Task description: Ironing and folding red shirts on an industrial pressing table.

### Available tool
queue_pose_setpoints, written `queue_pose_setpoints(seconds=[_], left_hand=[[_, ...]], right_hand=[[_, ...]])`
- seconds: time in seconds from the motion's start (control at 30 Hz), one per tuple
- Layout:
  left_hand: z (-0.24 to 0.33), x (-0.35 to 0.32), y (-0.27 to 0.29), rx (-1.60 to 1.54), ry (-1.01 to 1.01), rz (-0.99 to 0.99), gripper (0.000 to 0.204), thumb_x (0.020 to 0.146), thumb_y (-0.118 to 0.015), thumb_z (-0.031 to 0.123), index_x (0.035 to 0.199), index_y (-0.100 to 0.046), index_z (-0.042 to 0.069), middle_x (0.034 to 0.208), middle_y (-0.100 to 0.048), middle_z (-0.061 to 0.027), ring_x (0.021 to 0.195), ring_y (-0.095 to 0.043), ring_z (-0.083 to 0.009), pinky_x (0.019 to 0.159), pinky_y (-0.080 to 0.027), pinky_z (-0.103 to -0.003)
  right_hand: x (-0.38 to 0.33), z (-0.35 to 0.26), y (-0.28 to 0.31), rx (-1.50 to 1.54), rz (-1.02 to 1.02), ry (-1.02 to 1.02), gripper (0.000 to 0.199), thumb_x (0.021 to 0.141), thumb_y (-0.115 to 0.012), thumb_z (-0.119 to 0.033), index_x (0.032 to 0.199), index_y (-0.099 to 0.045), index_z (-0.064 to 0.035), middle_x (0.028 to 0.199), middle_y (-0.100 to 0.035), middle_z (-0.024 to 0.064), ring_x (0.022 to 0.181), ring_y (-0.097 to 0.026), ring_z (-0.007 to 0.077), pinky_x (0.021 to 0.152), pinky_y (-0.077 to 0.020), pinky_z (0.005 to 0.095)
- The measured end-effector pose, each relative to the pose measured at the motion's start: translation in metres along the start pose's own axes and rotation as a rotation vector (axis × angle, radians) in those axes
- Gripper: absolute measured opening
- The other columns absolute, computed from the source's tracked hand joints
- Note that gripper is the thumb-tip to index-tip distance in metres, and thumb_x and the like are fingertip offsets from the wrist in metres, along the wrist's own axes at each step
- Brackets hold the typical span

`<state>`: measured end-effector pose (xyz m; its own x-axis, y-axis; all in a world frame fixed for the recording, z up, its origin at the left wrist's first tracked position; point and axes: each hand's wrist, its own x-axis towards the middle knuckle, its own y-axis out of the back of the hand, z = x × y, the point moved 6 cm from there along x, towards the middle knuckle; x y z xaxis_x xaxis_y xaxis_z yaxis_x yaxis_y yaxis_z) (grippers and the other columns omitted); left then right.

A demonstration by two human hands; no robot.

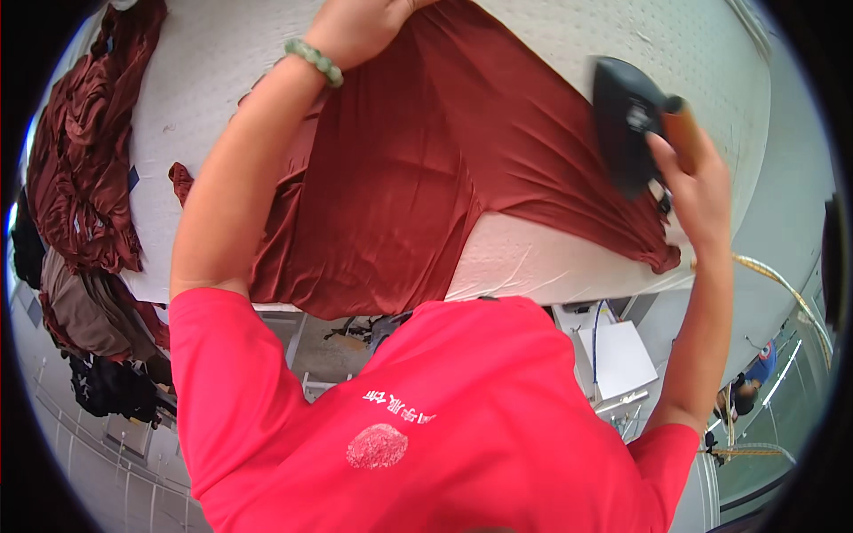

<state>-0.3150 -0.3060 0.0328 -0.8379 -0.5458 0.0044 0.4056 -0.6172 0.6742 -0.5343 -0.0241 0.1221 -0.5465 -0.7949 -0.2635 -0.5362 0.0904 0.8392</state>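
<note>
A dark red shiny long-sleeved garment [382,178] is spread over the pale padded table, one sleeve [551,133] stretched toward the right and ending in a bunched cuff. My right hand [697,191] grips the brown handle of a black iron [626,115]. The iron is slightly blurred and lies over the sleeve's right edge. At the top edge of the picture my left hand [360,27], with a green bead bracelet at its wrist, is by the upper part of the garment. Its fingers are mostly cut off, so their grip is hidden.
A heap of dark red garments [89,151] lies at the table's left end, with brown and black clothes [93,320] hanging below. A yellowish hose [782,284] curves at the right. White equipment [617,360] stands under the table's front edge. Another person [746,386] is far off at the right.
</note>
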Motion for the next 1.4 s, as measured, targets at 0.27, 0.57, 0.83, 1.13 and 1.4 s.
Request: queue_pose_setpoints(seconds=[0.27,0.57,0.83,1.13,1.4], left_hand=[[-0.007,0.021,-0.004,-0.183,0.018,-0.187,0.029,0.097,-0.062,0.026,0.100,-0.064,-0.002,0.085,-0.066,-0.0173,0.079,-0.060,-0.0243,0.075,-0.049,-0.037],[-0.022,0.020,0.000,-0.361,0.197,-0.171,0.031,0.099,-0.060,0.026,0.100,-0.064,-0.004,0.083,-0.066,-0.0081,0.079,-0.058,-0.0160,0.074,-0.048,-0.034],[-0.033,0.017,0.004,-0.293,0.330,-0.030,0.034,0.100,-0.058,0.029,0.095,-0.062,-0.004,0.082,-0.064,-0.0049,0.076,-0.054,-0.0128,0.070,-0.047,-0.033],[-0.030,0.013,-0.025,0.049,0.139,0.278,0.028,0.099,-0.056,0.026,0.093,-0.060,-0.001,0.080,-0.065,-0.0216,0.079,-0.064,-0.0350,0.072,-0.048,-0.042],[-0.018,0.032,-0.009,0.085,0.141,0.311,0.037,0.096,-0.063,0.037,0.102,-0.066,0.000,0.096,-0.071,-0.0185,0.088,-0.066,-0.0364,0.077,-0.052,-0.039]], right_hand=[[0.006,-0.141,-0.114,-0.386,-0.142,0.401,0.038,0.086,-0.069,-0.017,0.119,-0.057,-0.0062,0.068,-0.066,0.0129,0.063,-0.068,0.0322,0.059,-0.0541,0.0437],[-0.064,-0.066,-0.095,-0.563,-0.546,0.227,0.039,0.088,-0.070,-0.024,0.120,-0.057,-0.0063,0.073,-0.067,0.0131,0.067,-0.068,0.0327,0.061,-0.0542,0.0431],[0.057,0.052,0.019,-0.224,0.125,-0.164,0.045,0.091,-0.070,-0.043,0.113,-0.066,-0.0043,0.084,-0.071,0.0136,0.082,-0.069,0.0285,0.081,-0.0517,0.0349],[-0.062,-0.082,-0.104,-0.253,0.188,0.740,0.044,0.080,-0.071,-0.012,0.123,-0.064,-0.0081,0.096,-0.064,0.0055,0.089,-0.062,0.0230,0.077,-0.0499,0.0383],[-0.115,-0.064,-0.184,-0.073,0.029,0.615,0.051,0.076,-0.077,-0.018,0.124,-0.064,-0.0069,0.105,-0.059,0.0047,0.089,-0.060,0.0202,0.076,-0.0459,0.0357]])
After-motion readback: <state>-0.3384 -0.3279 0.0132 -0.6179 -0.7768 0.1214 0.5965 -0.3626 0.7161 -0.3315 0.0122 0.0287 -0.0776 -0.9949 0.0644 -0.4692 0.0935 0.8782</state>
